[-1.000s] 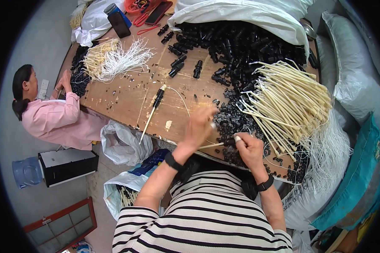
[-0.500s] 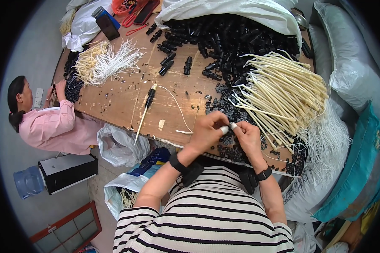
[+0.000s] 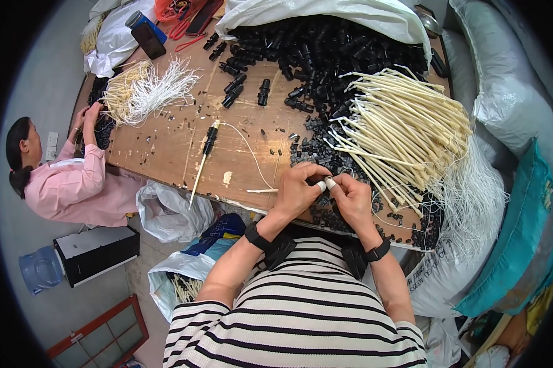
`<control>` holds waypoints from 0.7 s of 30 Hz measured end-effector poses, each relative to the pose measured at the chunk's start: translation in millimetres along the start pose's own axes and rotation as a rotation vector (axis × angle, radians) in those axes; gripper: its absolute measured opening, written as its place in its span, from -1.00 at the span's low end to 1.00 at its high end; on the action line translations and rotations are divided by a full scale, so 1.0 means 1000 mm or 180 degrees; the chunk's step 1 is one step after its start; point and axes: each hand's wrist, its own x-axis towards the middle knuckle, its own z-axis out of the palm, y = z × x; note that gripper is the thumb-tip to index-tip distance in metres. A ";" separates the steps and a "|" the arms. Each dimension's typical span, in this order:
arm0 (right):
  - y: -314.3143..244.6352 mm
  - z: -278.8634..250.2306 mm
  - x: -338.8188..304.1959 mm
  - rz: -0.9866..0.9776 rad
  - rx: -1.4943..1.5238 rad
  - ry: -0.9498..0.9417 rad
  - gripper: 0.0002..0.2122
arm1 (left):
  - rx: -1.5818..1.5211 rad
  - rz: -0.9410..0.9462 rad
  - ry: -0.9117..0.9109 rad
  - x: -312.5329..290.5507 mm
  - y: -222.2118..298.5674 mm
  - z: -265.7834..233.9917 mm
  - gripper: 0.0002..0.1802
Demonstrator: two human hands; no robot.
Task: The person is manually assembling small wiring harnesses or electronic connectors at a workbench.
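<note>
My left hand (image 3: 298,190) and my right hand (image 3: 352,201) meet over the table's near edge. Thumbs and forefingers are pinched together, with white coverings on fingertips of both. Something tiny and dark seems to sit between them; the fingers hide most of it. Below and around my hands lie small black plastic pieces (image 3: 316,147). Left of my left hand, a thin cream rod (image 3: 261,191) points out from beside it. A white cord (image 3: 256,158) curves from there to a black ribbed connector (image 3: 211,140), which has a cream stick (image 3: 198,175) through it.
Bundled cream sticks with white cords (image 3: 405,132) lie at right, another bundle (image 3: 148,92) at far left. Black connectors (image 3: 325,55) heap up under a white sack (image 3: 344,12) at the back. A person in pink (image 3: 71,190) works at the left end. Stuffed sacks (image 3: 503,80) flank the right.
The view has shifted slightly, so the table items appear a little further left. My hands stay pinched together, with small changes in finger position. The other person's hands have moved closer together.
</note>
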 end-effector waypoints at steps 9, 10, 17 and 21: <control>-0.004 -0.026 0.001 0.0582 0.3690 -0.0554 -0.85 | -0.0074 0.0845 -0.0318 0.001 0.019 -0.011 -0.59; -0.005 -0.026 0.002 0.0570 0.3686 -0.0560 -0.85 | 0.0091 0.0720 -0.0567 -0.001 0.014 -0.011 -0.56; -0.011 -0.024 -0.010 -0.1956 -0.1864 -0.0182 -0.62 | 0.0732 0.0225 -0.0768 -0.003 0.010 -0.024 -0.63; -0.002 -0.021 -0.002 -0.1999 -0.1376 -0.0170 -0.65 | 0.0957 0.0307 -0.0344 -0.006 0.015 -0.020 -0.67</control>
